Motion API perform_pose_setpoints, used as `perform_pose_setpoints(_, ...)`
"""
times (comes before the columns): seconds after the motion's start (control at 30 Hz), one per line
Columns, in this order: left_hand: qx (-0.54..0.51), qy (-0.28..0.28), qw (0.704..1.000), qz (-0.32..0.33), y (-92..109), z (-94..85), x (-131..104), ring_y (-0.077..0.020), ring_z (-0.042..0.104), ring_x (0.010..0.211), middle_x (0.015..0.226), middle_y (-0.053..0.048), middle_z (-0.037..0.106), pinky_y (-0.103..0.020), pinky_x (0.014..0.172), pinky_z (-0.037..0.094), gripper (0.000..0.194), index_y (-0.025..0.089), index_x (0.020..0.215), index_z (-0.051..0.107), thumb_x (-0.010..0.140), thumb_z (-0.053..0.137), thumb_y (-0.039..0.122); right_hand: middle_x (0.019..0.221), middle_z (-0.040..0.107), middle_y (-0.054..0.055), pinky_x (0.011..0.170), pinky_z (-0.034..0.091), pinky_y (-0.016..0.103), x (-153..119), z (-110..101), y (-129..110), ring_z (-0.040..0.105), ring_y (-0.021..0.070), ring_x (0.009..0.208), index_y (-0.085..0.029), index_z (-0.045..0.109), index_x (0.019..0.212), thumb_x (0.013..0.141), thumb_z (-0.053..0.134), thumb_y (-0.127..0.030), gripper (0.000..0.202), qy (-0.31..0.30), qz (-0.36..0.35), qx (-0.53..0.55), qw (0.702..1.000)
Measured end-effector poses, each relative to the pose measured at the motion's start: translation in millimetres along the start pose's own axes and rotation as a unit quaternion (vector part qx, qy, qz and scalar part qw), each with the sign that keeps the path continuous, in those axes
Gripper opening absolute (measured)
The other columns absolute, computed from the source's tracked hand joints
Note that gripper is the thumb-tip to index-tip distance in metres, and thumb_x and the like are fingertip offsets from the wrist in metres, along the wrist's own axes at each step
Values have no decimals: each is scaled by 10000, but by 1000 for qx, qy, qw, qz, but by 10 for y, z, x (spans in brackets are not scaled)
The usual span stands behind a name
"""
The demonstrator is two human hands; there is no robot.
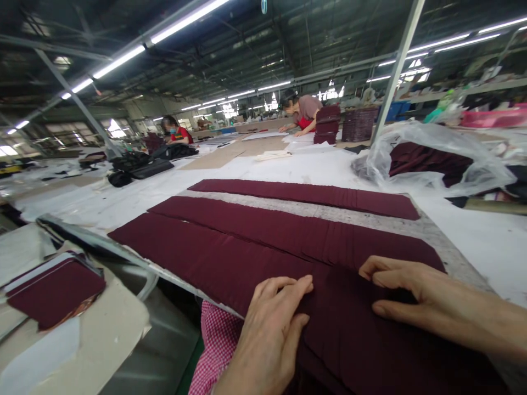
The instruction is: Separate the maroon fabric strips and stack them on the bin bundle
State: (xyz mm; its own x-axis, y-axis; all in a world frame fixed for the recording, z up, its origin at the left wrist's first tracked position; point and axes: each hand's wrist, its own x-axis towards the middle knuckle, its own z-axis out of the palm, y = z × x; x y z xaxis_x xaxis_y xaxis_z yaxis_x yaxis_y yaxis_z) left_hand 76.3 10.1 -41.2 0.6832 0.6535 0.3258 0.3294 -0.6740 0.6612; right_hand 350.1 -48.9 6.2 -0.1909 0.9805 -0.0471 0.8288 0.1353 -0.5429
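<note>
Rows of overlapping maroon fabric pieces [230,255] lie along the near side of the table. My left hand [274,323] rests on the nearest row, its fingers stretched out close together and the thumb apart. To the right, my right hand [405,291] touches the same row with bent fingers, and dark cloth shows in the gap between them and the thumb. Whether a single piece is lifted there cannot be made out. A second maroon row [296,225] lies directly behind, and a shorter maroon strip [304,195] lies farther back on a grey board [444,236].
At back right sits a clear plastic bag [366,164] with maroon cloth. Black items [142,164] lie at back left. Maroon pieces [61,291] rest on a beige surface at left. Two people work farther off, one beside a maroon stack [327,123]. A metal post [397,71] rises behind.
</note>
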Motion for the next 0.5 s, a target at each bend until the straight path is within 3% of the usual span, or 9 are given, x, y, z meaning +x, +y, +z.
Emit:
perform_pose_setpoints(0.2, 50, -11, 998, 44, 59, -43, 15, -253, 558, 1228, 1323, -74, 695, -488, 1045, 489, 406, 173, 1332, 608, 965, 457, 92, 1038, 659, 85, 882, 505, 440, -1, -65, -73, 655, 285, 953, -218, 554, 716, 883, 534, -407, 253, -21, 0, -1, 1000)
perform_pose_setpoints(0.33, 46, -15, 998, 42, 104, -76, 14, -234, 549, 1224, 1315, -44, 699, -461, 1053, 480, 425, 185, 1337, 605, 956, 466, 60, 1206, 658, 116, 1044, 492, 508, -72, -183, -1, 607, 376, 1169, -242, 700, 748, 869, 629, -585, 371, 24, 7, 27, 999)
perform_pose_setpoints(0.4, 29, -18, 999, 23, 129, -92, 7, -221, 538, 1225, 1300, -41, 698, -442, 1072, 463, 418, 187, 1336, 608, 960, 476, 59, 1101, 708, 89, 991, 543, 462, -133, -270, 45, 663, 340, 1024, -278, 752, 773, 804, 715, -709, 434, 27, 48, 140, 989)
perform_pose_setpoints(0.5, 5, -19, 1000, -1, 143, -99, -9, -208, 518, 1236, 1285, -50, 688, -423, 1093, 437, 406, 182, 1344, 610, 971, 490, 75, 840, 725, 41, 833, 594, 386, -190, -344, 84, 666, 252, 739, -318, 779, 789, 622, 811, -811, 521, 33, 111, 323, 939)
